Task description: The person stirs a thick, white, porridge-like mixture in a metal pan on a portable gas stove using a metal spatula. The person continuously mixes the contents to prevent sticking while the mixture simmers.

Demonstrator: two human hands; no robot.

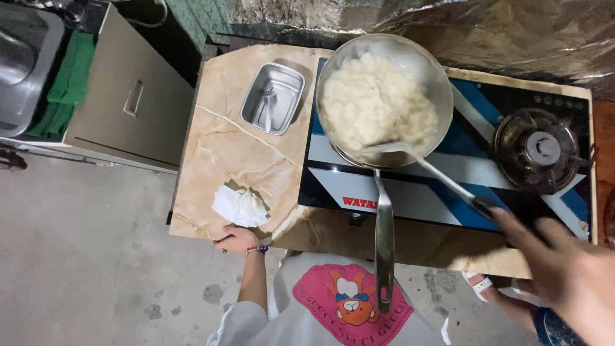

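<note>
Right hand (564,269) low at the frame's corner, fingertips pinched on the dark end of a spatula (423,163); blade reaching away and leftward into the pan (384,96), resting at the near edge of the white mash (375,106), likely angled so for stirring from a safe reach. Pan sitting on the left burner of the stove (448,186), long handle pointing back toward the body, between both hands, free to be grabbed. Left hand (238,240) curled over the near counter (218,160) edge, holding nothing, seemingly for bracing. Just beyond that hand, a crumpled white tissue (238,206); farther off, a steel tray (272,99) with cutlery, beside the pan. Beyond the right hand, the second burner (539,148), bare. Far left of the left hand, a steel cabinet (131,96).
</note>
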